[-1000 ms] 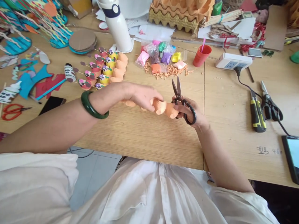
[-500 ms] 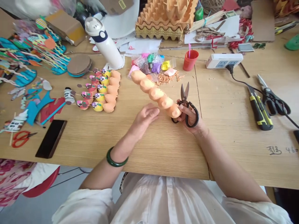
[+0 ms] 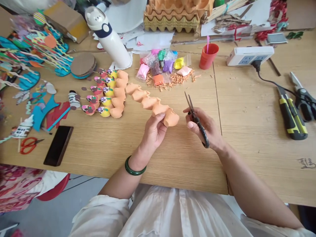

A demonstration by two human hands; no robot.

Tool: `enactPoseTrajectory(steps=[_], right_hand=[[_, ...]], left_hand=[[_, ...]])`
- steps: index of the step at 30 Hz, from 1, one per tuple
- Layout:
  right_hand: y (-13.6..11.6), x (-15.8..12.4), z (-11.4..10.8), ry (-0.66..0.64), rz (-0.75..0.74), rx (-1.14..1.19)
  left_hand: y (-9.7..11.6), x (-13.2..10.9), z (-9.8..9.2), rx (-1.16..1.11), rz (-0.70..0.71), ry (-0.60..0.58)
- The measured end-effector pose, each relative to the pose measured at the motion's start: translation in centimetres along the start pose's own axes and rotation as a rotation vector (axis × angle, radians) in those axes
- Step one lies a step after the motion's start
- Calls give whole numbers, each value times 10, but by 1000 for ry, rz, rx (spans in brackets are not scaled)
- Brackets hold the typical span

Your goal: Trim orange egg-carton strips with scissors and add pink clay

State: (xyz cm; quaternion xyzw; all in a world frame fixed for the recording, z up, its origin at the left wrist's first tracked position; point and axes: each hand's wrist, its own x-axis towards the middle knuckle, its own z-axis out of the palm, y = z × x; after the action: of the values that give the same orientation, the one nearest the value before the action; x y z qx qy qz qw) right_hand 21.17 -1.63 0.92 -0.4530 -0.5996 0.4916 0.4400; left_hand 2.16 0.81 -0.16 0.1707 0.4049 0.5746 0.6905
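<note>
Pinched by its near end, an orange egg-carton strip (image 3: 151, 101) is in my left hand (image 3: 154, 131). The strip slants away to the far left, its cups in one row and its cut edge uneven. My right hand (image 3: 206, 126) is closed around black-handled scissors (image 3: 197, 119), whose blades point up and slightly left, a little apart. A gap separates the scissors from the strip. Close to the strip's far end stands a decorated row of egg-carton cups (image 3: 106, 95) in red, yellow and orange, with flower-like bits on them.
Behind the strip lie bagged coloured clay (image 3: 168, 65) and orange shreds (image 3: 172, 80). A red cup (image 3: 208, 57), white bottle (image 3: 111, 42), power strip (image 3: 249, 55) and stacked egg trays (image 3: 171, 19) stand farther back. A phone (image 3: 58, 145) and red-handled scissors (image 3: 28, 145) lie left; a utility knife (image 3: 293, 118) lies right.
The strip has passed from my right hand to my left, which now grips its near end. The scissors, still in my right hand, have turned and come away from the strip.
</note>
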Motion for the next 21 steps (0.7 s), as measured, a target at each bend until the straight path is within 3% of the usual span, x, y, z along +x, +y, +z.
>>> enactPoseTrajectory(steps=[5,10,21], right_hand=[[-1,-5,7,-88,16,-165],[-6,-11,19,-166,-29,-251],[-10,-14,23,-150,-111,-194]], left_hand=[[8,6,-3,1,43,-10],[10,5,-8,34,42,-95],[11,2,-6,20,11,-97]])
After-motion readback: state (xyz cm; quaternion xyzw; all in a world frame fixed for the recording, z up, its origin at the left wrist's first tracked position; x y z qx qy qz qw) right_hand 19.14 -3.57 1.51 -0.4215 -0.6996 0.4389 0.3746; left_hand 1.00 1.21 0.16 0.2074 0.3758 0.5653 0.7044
